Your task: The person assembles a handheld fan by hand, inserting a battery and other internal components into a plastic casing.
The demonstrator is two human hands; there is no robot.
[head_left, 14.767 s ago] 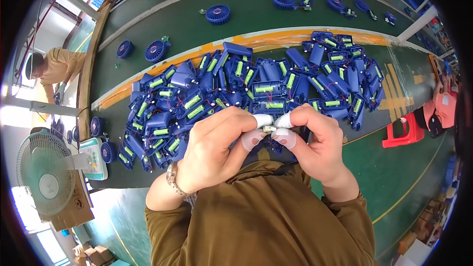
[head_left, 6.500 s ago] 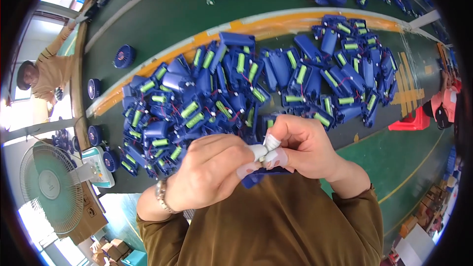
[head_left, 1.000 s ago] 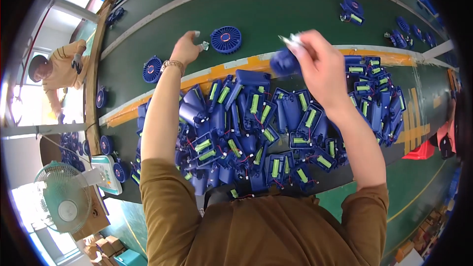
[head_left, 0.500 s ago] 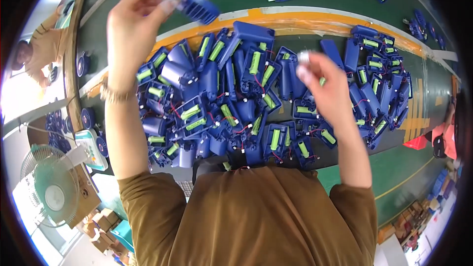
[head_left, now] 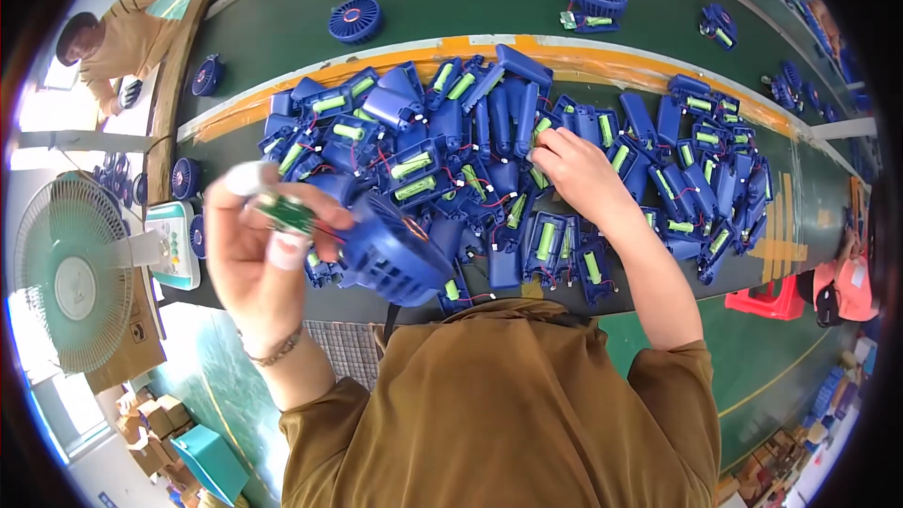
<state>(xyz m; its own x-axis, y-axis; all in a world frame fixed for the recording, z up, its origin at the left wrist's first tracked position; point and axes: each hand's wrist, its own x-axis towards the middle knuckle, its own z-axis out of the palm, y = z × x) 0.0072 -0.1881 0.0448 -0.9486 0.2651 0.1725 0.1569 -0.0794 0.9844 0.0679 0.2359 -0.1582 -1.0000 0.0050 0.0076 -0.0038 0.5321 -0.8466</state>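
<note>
My left hand (head_left: 273,254) is raised at the near left, its fingers closed on a blue fan head (head_left: 400,249). A small green circuit board (head_left: 285,214) sticks out between the fingers, with a red wire by it. White covers wrap some fingertips. My right hand (head_left: 578,169) is down on the pile, fingers curled over a blue battery housing (head_left: 543,128) with a green cell; the fingertips are partly hidden. Around both hands lie many similar blue housings (head_left: 411,174) with green cells and red wires ending in white plugs.
Along the pile's far side runs an orange-taped rail (head_left: 376,58). Beyond it, a fan head (head_left: 356,19) and a fan with its open housing (head_left: 598,2) lie on the green belt (head_left: 470,0). A standing fan (head_left: 75,282) and a co-worker (head_left: 122,38) are at left.
My left hand has come back from the belt, nearer and lower, with the fan head. My right hand has moved left and down onto the pile. Another fan head now shows on the belt.
</note>
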